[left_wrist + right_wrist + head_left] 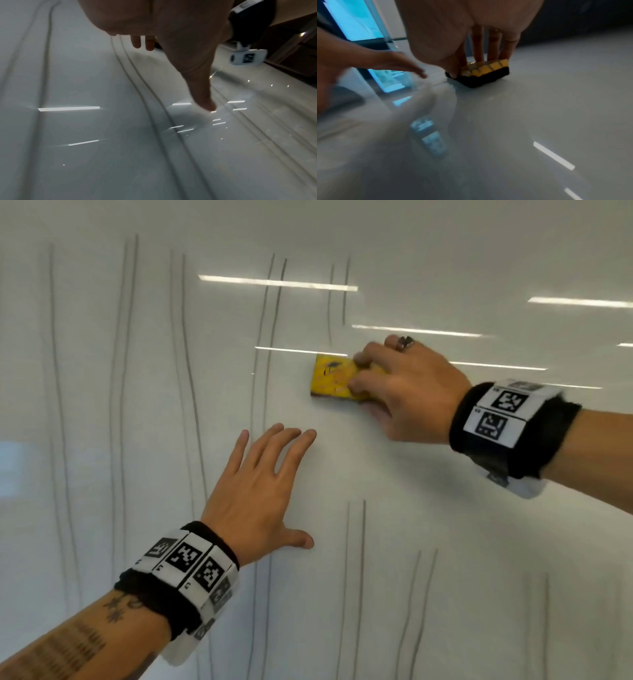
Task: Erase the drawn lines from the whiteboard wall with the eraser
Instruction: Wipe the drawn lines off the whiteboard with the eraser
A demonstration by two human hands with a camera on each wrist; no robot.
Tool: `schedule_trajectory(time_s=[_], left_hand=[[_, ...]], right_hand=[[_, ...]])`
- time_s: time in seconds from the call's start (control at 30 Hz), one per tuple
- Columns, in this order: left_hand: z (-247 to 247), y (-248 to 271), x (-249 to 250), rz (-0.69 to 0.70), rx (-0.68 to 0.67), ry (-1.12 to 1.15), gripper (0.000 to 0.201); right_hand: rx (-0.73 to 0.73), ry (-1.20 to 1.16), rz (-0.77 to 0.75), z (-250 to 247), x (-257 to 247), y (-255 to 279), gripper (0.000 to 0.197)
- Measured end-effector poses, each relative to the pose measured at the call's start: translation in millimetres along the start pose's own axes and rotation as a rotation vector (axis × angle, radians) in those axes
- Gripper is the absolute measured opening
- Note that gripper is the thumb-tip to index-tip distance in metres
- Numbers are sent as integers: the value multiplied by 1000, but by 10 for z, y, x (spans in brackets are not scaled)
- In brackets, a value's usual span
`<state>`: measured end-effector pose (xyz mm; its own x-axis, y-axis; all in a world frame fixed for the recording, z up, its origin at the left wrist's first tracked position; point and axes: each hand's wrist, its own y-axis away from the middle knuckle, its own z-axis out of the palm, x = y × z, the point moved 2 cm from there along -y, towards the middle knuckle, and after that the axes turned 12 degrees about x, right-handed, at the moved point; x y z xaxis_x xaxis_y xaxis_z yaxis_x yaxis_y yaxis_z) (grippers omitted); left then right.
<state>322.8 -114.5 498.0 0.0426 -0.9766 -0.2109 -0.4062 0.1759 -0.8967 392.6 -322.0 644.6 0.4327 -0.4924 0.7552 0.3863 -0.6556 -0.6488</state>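
Observation:
A glossy whiteboard wall [445, 525] fills the head view, marked with several long grey vertical lines [190, 371]. My right hand [394, 385] grips a yellow eraser [334, 378] with a dark felt base and holds it flat against the board, just below two short line stubs [337, 299]. In the right wrist view the eraser [485, 72] sits under my curled fingers [494, 46], felt side on the board. My left hand [260, 491] lies flat on the board below and left of the eraser, fingers straight and spread. Its thumb tip [210, 105] touches the board.
Line pairs run down the board left of my left hand [123, 405], between the hands [267, 337] and below the eraser [356, 577]. Ceiling lights reflect as bright bars [277, 282]. A bright window [354, 20] shows at the board's far end.

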Motion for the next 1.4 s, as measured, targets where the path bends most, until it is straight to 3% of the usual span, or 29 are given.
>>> schedule_trajectory(time_s=[0.07,0.13,0.3,0.47,0.63,0.8,0.9,1.0,1.03,1.17,1.23,1.3,1.4], left_hand=[[-109,32,-145,1,20,-23,145],[-211,-1,-346,-49,42,-61,148],[-303,-101,-608,-151,58,-129,158],[-233,-12,-688,-157,89,-103,156],[-225,25,-823,-141,65,-74,155],[-370,0,-942,-5,-18,-82,155],[-412,-18,-1029,94,-92,-106,156],[-402,-51,-1098,118,-109,-106,155],[-392,-47,-1126,101,-99,-90,154],[-347,-2,-1191,111,-97,-57,151],[-381,18,-1271,119,-91,-43,148],[-448,48,-1387,94,-60,-34,147],[-513,147,-1563,17,-25,-42,150]], right_hand=[[-78,-51,-142,42,-143,136,18],[-30,-39,-175,42,76,-48,21],[106,71,283,-46,829,-942,24],[147,135,499,43,824,-1209,22],[157,-2,185,206,-80,-430,18],[-3,-90,37,89,-1095,847,19],[21,-38,87,33,-791,967,20],[179,63,406,-123,-266,798,19],[210,78,444,-122,-289,790,19],[92,-18,179,103,-1373,1154,19],[27,-78,125,136,-1604,1249,20],[86,-68,216,147,-1338,1084,23],[239,34,591,121,-582,494,25]])
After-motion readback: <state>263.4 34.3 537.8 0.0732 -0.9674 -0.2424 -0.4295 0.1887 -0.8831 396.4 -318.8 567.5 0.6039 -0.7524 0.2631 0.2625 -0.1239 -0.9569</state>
